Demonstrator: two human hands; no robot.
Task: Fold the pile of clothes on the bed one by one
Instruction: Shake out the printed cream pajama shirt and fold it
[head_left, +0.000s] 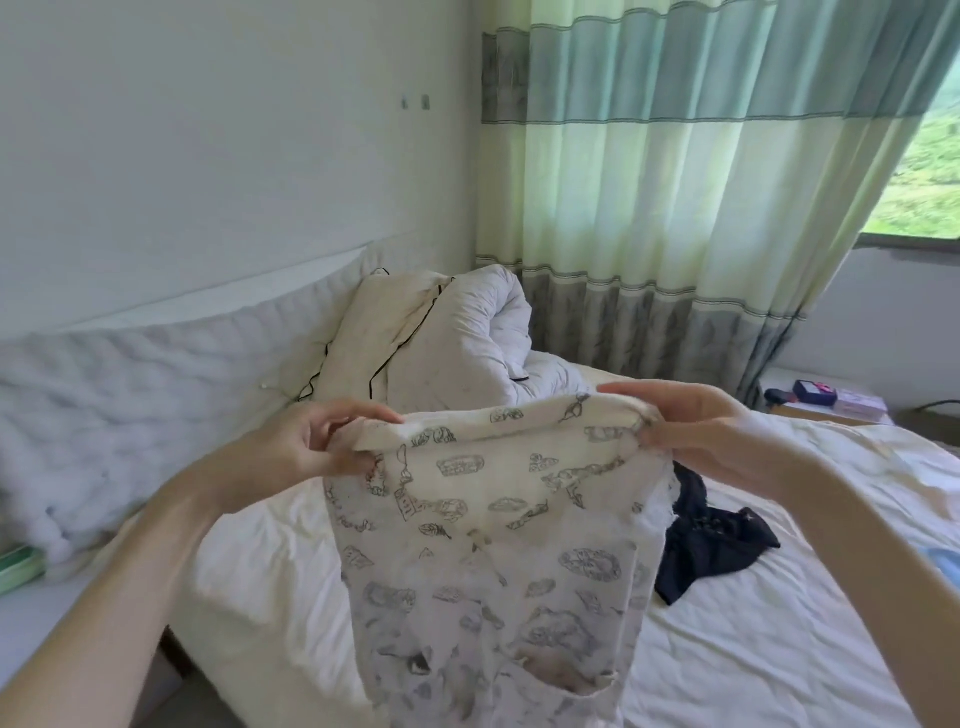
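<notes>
**A:** What are the hands doing?

**B:** The left hand pinches one end of the top hem of a white printed garment, and the right hand pinches the other end, fingers curled over the edge. The cloth is stretched between them and held up above the bed, hanging down toward the camera.

**A:** Any containers?

**B:** Only small ones. A dark blue box sits on a low surface beyond the far side of the bed, below the window; I cannot tell what is in it. A green box shows at the left edge, contents hidden.

**A:** What else lies around?

**B:** A dark navy garment lies crumpled on the sheet, just right of the held cloth, which covers part of it. Behind the hands a rolled white duvet is heaped at the head of the bed, beside a quilted headboard. A striped green and cream curtain hangs past it.

**A:** Textures?

**B:** The held garment is thin, soft and slightly sheer, with grey line drawings all over and a rolled top edge. The sheet is white and wrinkled; the duvet puffy, with thin black piping on the piece next to it.
</notes>
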